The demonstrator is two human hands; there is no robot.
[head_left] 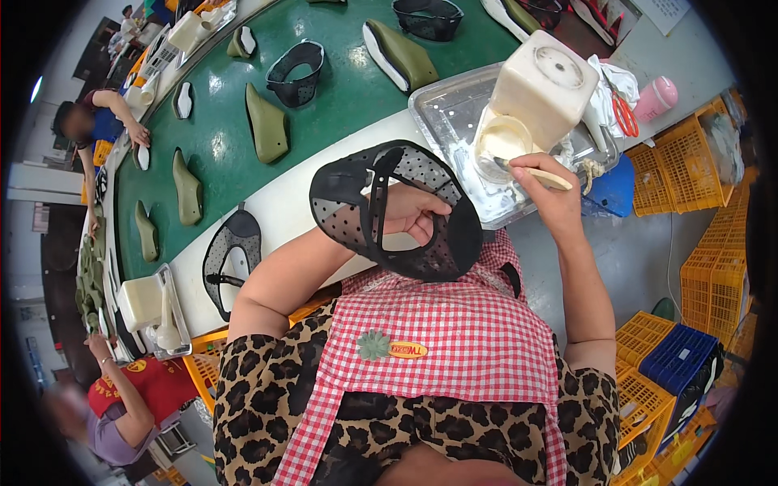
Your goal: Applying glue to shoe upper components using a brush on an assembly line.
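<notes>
The left hand (411,211), fingers curled, is holding the upper (455,232) from inside, apparently keeping it spread. The right hand (553,201) is pinching a brush (556,181) at the pot (506,134), which is standing on a tray (436,104) ahead, seemingly for easy reach.

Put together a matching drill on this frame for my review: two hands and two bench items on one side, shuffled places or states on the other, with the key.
1. Left hand
2. Right hand
3. Scissors
4. Pink container

A. Red-handled, beside a white cloth
B. Seen through the opening of a black mesh upper
C. Just right of the red handles in the picture
D. Holding a brush at a tub of pale paste

Pairs: 1-B, 2-D, 3-A, 4-C
</notes>
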